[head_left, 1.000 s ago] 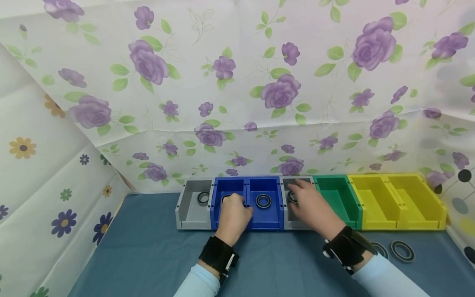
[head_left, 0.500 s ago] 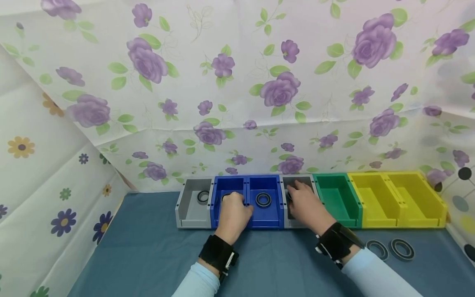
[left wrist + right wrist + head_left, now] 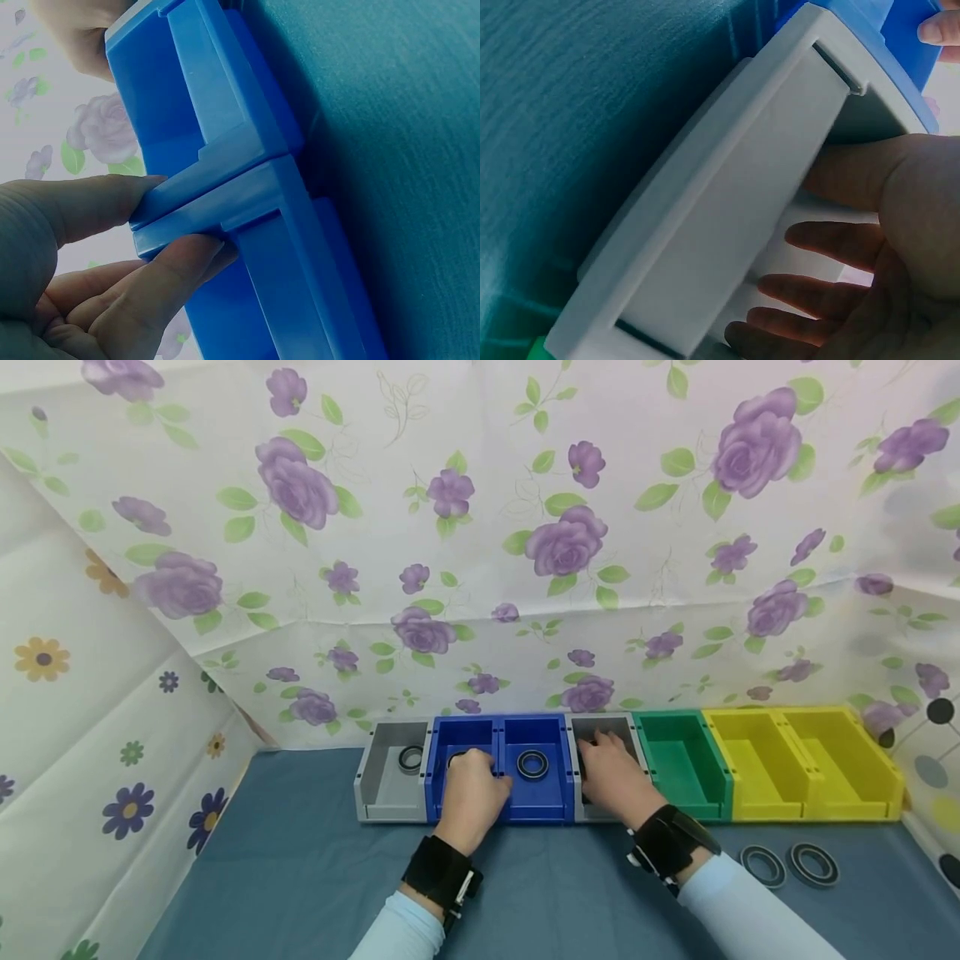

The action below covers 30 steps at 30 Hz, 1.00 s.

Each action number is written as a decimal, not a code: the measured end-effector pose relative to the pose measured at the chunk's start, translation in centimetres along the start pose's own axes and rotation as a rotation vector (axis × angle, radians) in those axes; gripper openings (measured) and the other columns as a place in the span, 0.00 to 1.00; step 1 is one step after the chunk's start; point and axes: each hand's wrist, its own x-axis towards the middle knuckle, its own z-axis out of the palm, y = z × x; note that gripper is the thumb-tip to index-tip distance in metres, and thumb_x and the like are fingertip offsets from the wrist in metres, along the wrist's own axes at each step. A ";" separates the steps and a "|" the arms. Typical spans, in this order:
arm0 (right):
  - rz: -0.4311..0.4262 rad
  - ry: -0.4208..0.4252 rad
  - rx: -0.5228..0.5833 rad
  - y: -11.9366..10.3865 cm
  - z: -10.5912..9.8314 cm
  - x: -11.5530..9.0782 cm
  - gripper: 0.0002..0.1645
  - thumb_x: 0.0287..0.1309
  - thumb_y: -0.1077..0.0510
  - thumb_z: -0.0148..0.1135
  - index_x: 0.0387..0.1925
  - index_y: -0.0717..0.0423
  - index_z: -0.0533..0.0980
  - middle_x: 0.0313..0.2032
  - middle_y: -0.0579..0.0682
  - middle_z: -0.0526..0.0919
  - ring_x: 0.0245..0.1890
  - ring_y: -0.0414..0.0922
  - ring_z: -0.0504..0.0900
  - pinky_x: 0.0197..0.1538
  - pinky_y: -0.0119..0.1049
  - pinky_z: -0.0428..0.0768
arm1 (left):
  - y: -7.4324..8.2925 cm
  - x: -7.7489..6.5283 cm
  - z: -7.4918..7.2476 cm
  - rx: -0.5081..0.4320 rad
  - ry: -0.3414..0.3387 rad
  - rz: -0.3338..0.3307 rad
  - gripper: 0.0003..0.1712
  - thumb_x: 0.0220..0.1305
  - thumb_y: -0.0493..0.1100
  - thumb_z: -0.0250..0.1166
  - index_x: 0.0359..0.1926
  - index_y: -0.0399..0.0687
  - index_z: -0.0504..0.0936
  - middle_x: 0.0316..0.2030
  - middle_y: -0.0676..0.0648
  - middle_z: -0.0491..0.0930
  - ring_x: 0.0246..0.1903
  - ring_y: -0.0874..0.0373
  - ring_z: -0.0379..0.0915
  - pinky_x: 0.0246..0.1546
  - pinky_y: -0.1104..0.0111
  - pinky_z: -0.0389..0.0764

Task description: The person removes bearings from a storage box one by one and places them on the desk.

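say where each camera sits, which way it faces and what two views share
Head: on the person's head, facing forward and down at the row of bins; left hand, right hand, wrist straps and sleeves show.
Left wrist: on that wrist, looking at the left hand pinching two adjoining blue bins; part of the right hand shows top left.
Right wrist: on that wrist, looking at the right hand in a gray bin; part of the left hand shows top right.
Both wrist views share both hands and the cloth.

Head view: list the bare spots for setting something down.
Bare: cloth left of the leftmost gray bin; green bin; yellow bins beside it. Crowded: right gray bin under the right hand; blue bins at the left hand.
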 end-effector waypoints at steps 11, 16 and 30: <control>0.033 -0.050 -0.001 0.1 1.1 0.1 0.34 0.52 0.61 0.60 0.62 0.64 0.65 0.60 0.69 0.64 0.61 0.64 0.59 0.60 0.54 0.58 | 0.0 0.0 -0.1 0.002 -0.004 -0.006 0.25 0.53 0.41 0.68 0.13 0.53 0.59 0.14 0.59 0.47 0.11 0.66 0.44 0.11 0.73 0.49; 0.037 -0.048 -0.015 -0.1 1.1 0.2 0.34 0.51 0.60 0.61 0.61 0.65 0.65 0.59 0.70 0.64 0.60 0.63 0.61 0.60 0.53 0.58 | -0.1 0.0 -0.1 0.002 0.003 -0.002 0.26 0.53 0.42 0.68 0.13 0.53 0.59 0.15 0.58 0.46 0.11 0.66 0.43 0.11 0.72 0.48; -0.007 -0.037 -0.064 0.0 1.3 0.3 0.35 0.48 0.60 0.66 0.58 0.68 0.67 0.54 0.69 0.69 0.57 0.62 0.65 0.59 0.54 0.60 | 0.0 0.0 -0.1 -0.005 -0.015 -0.021 0.15 0.53 0.42 0.69 0.16 0.46 0.72 0.14 0.58 0.58 0.11 0.68 0.50 0.12 0.73 0.54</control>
